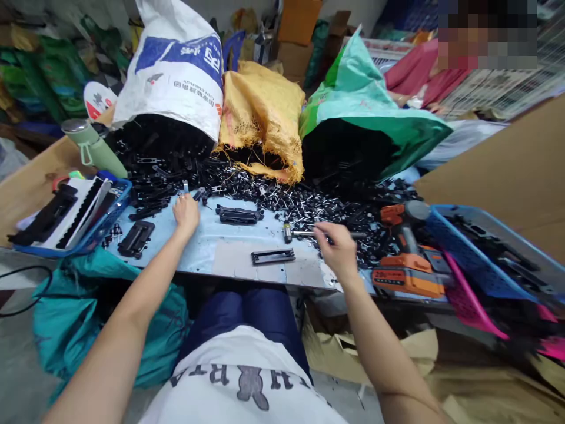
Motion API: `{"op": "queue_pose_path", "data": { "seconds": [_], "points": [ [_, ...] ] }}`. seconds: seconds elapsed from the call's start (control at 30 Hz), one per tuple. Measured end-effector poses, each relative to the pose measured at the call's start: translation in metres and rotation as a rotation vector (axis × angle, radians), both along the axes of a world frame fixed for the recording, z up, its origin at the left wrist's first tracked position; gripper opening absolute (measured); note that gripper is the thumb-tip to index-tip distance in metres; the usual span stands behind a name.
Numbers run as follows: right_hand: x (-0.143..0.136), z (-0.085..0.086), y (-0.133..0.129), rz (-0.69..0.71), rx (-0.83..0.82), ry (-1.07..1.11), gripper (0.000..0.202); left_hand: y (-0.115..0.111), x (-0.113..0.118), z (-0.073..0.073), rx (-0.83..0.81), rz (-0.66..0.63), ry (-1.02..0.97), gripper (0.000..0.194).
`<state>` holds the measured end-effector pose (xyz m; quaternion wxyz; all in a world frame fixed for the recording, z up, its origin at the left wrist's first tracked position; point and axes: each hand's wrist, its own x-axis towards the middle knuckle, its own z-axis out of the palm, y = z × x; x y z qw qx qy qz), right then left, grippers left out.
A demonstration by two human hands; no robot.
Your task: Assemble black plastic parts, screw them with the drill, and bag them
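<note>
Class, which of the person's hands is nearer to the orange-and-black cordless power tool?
Right: the right hand is just left of the power tool; the left hand is much farther left.

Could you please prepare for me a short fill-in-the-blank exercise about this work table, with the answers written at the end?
1. The yellow sack lies ____ the white sack and the green sack.
2. The person's ____ hand is at the hammer-like tool.
3. The power drill is dark grey and ____.
4. The pale green bottle stands on the person's ____ side.

Missing words: between; right; orange; left.
</note>
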<state>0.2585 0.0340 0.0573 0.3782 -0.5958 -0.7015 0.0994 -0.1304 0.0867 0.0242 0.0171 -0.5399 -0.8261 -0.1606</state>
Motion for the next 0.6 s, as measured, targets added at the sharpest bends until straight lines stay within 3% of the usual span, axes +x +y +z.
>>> {"op": "queue_pose_path", "data": {
  "seconds": [0.07,0.13,0.2,0.23,0.3,0.43,0.6],
  "points": [
    [-0.050,-0.004,-0.003,0.134,-0.206,0.196,0.047,-0.034,0.014,0.001,0.092,-0.158,-0.063,0.035],
    [-0.090,-0.004,-0.002,0.326,-0.419,0.355,0.061,-0.069,0.032,0.002,0.121,-0.431,-0.155,0.033],
    [-0.118,-0.001,0.000,0.573,-0.590,0.375,0.068,-0.098,0.052,0.006,0.129,-0.661,-0.303,0.031],
    [-0.127,0.001,0.001,0.669,-0.665,0.364,0.068,-0.109,0.061,0.008,0.110,-0.716,-0.409,0.031],
    [-0.137,0.003,-0.001,0.748,-0.790,0.378,0.061,-0.125,0.072,0.013,0.019,-0.746,-0.605,0.031],
    [-0.136,0.002,-0.013,0.743,-0.938,0.542,0.059,-0.138,0.076,0.016,-0.167,-0.800,-0.915,0.036],
    [-0.130,-0.006,-0.028,0.719,-0.966,0.615,0.059,-0.144,0.075,0.010,-0.146,-0.866,-0.912,0.033]
  ]
}}
